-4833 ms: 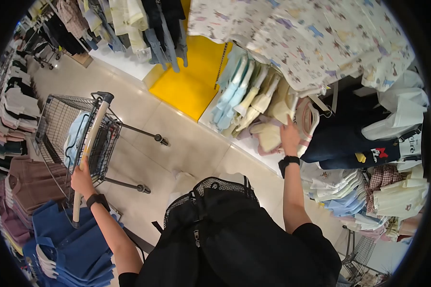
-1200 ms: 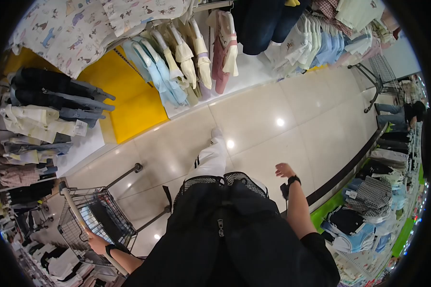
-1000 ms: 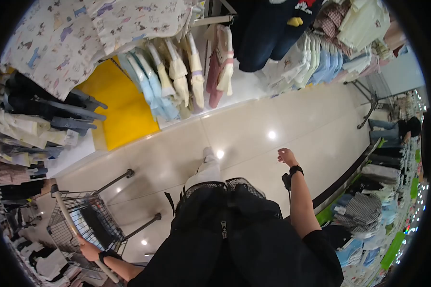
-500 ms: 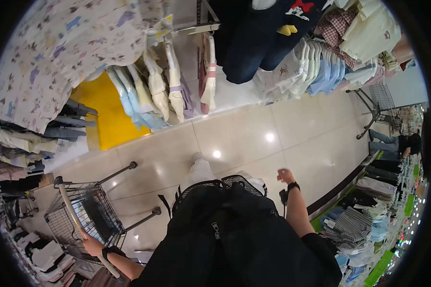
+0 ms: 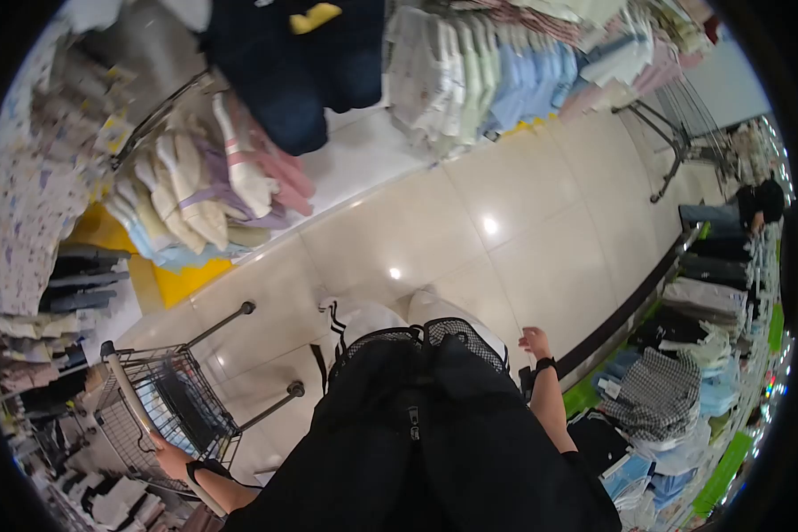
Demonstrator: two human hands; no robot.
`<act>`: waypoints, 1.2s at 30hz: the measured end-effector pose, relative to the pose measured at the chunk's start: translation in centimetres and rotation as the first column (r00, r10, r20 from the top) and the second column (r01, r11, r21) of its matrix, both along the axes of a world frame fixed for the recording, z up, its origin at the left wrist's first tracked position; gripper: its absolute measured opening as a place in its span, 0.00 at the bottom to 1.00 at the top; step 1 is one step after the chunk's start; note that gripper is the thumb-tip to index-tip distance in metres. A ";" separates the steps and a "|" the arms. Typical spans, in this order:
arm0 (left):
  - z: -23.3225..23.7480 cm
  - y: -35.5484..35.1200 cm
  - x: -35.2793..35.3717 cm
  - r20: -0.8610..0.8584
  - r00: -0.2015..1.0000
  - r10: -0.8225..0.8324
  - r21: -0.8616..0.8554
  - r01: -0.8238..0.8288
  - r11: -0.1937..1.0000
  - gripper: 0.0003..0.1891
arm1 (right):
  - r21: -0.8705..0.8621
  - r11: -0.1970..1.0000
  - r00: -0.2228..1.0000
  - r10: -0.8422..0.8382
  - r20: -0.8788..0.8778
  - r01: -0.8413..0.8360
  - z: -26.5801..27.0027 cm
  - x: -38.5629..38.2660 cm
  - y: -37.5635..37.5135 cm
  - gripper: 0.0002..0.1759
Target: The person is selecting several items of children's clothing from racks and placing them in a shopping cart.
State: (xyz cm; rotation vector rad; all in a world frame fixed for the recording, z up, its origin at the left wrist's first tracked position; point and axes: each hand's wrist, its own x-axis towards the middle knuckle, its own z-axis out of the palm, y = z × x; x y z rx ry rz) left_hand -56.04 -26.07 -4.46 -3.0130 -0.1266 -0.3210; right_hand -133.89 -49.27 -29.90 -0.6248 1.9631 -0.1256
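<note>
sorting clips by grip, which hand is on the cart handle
The left hand, closed round the cart handle; the right hand hangs free beside the black backpack, holding nothing.

I see the wire cart standing upright near the rack of pastel clothes, its two tube legs pointing toward that rack. It has a grey mesh basket and a pale handle bar, with blue and dark garments inside.

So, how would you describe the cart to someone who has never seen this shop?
Start from the pale tiled floor between the clothes racks. At its lower left stands the cart, held by the left hand. Unlike the fabric all round, it is a dark wire basket.
</note>
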 end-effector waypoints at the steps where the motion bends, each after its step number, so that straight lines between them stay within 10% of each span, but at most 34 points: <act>1: 0.0 -0.6 -1.2 -0.005 1.000 -0.022 0.007 0.022 1.000 0.45 | -0.054 0.998 1.000 0.011 0.013 -0.011 0.5 -1.2 -0.1 0.15; 13: -0.6 -7.5 -11.8 0.026 0.999 -0.033 0.115 0.029 0.993 0.44 | 0.052 0.989 0.980 -0.146 0.133 0.140 1.0 -7.2 -5.3 0.15; 15: -0.8 -8.0 -12.0 -0.158 0.972 0.175 -0.042 -0.184 0.982 0.42 | 0.047 0.993 0.972 -0.118 0.204 0.111 1.4 -7.9 -7.8 0.16; 27: -1.4 -12.5 -24.3 -0.041 0.999 -0.014 0.150 0.020 0.988 0.39 | 0.120 0.991 0.998 -0.059 0.025 0.056 1.4 -20.2 -20.7 0.18; 33: -2.5 -13.6 -29.4 0.067 0.998 -0.003 0.112 -0.004 0.994 0.36 | -0.036 0.981 0.978 0.193 0.077 -0.190 0.1 -19.1 -33.0 0.18; 36: -2.6 -13.7 -31.8 -0.062 0.998 -0.016 0.067 0.020 0.998 0.38 | -0.363 0.684 0.773 0.530 -0.349 -0.633 1.0 -16.3 -43.4 0.19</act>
